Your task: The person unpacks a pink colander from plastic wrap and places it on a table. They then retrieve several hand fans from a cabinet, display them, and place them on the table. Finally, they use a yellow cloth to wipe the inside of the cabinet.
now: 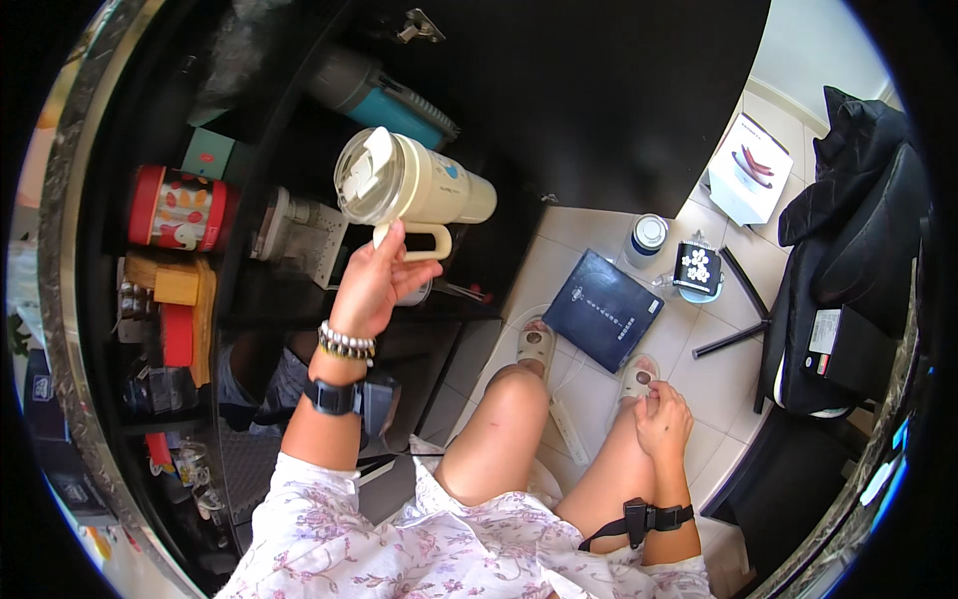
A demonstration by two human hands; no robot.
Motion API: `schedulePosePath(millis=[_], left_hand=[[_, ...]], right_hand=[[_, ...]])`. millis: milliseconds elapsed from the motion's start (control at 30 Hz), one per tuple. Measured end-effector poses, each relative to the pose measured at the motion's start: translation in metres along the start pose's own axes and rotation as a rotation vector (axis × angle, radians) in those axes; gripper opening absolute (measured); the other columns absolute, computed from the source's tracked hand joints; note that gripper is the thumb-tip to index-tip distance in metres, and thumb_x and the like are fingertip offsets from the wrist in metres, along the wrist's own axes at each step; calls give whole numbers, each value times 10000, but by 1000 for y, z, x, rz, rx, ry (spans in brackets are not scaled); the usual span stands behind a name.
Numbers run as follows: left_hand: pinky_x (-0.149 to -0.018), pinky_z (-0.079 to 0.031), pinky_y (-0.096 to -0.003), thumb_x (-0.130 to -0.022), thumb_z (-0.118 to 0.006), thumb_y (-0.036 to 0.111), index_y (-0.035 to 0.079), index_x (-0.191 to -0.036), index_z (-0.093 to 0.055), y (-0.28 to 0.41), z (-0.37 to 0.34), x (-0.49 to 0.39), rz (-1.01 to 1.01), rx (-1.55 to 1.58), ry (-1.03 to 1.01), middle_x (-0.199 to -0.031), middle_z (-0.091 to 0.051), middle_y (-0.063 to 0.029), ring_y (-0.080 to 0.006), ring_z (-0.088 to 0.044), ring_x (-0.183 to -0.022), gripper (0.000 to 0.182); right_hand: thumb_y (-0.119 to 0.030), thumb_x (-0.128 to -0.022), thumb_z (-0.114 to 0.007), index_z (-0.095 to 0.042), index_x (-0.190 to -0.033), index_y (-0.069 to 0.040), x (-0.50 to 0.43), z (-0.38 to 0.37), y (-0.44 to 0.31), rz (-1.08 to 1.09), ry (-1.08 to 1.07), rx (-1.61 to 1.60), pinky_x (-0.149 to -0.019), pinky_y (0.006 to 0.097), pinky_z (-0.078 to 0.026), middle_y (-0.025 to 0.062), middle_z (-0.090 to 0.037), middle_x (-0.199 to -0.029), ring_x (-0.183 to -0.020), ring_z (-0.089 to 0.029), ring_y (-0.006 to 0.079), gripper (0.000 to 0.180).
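Note:
A cream tumbler [449,183] with a clear lid and a side handle is held by my left hand [382,277], its thumb and fingers on the handle. The tumbler lies tilted on its side in the air, in front of the black cabinet's shelves. Behind it on a shelf rests a teal and grey container [397,112]. My right hand [664,419] rests by my knee with its fingers loosely curled; no object shows in it. On the floor beyond my feet lies a flat dark blue box [602,311].
Shelves at the left hold a red food jar [179,208], a green box [207,153] and a clear container [299,236]. On the floor stand a white-lidded bottle [647,239], a black patterned cup [696,268], a white box [751,171] and a power strip [569,433]. A black bag [861,210] is at right.

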State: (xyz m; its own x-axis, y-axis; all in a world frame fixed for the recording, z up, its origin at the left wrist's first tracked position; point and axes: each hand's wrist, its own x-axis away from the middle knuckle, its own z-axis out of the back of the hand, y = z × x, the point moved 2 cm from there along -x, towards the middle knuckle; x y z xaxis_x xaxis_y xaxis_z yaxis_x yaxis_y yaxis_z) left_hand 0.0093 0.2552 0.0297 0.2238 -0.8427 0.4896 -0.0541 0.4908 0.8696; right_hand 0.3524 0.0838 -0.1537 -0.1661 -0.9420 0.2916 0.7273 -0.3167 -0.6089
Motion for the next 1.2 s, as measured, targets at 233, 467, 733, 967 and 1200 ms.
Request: schedulePosePath(millis=[233,467,733,967,1200], left_hand=[[-656,-593,-326,-922,-555,358,45,-858,-431,17,31,-76,54,18,133,-880,-616,-213,-336,-669,-761,342],[-740,-595,-410,-937,-529,324,19,-950,-421,35,43,-113,71,111,40,-1109,-562,-252,-407,-622,-941,324],[-814,-568,-419,-951,-502,300,-9,-1045,-432,31,43,-105,108,20,87,-1054,-556,-245,-400,-610,-974,331],[-811,-566,-399,-939,-523,242,-54,-1189,-384,25,52,-98,105,-75,111,-1101,-506,-335,-391,-616,-939,411],[-814,-546,-388,-880,-619,264,-38,-1268,-245,0,41,-61,48,-86,190,-1177,-455,-249,-341,-613,-923,618]], right_hand=[[-210,-754,-633,-619,-982,-36,0,0,7,-28,1,-6,-783,430,-463,139,-655,-912,-864,-606,340,287],[-203,-757,-634,-620,-983,-35,-1,2,8,-42,2,-20,-786,430,-463,139,-653,-909,-870,-607,338,282],[-198,-764,-629,-606,-992,-28,-5,3,3,-11,-8,-25,-754,434,-471,143,-652,-884,-840,-611,346,286],[-207,-762,-628,-608,-980,-27,-5,1,5,-11,3,-27,-748,433,-471,148,-650,-873,-831,-611,349,283],[-207,-765,-624,-621,-967,-32,-7,3,5,-49,-1,-46,-762,422,-468,143,-650,-860,-836,-611,340,266]])
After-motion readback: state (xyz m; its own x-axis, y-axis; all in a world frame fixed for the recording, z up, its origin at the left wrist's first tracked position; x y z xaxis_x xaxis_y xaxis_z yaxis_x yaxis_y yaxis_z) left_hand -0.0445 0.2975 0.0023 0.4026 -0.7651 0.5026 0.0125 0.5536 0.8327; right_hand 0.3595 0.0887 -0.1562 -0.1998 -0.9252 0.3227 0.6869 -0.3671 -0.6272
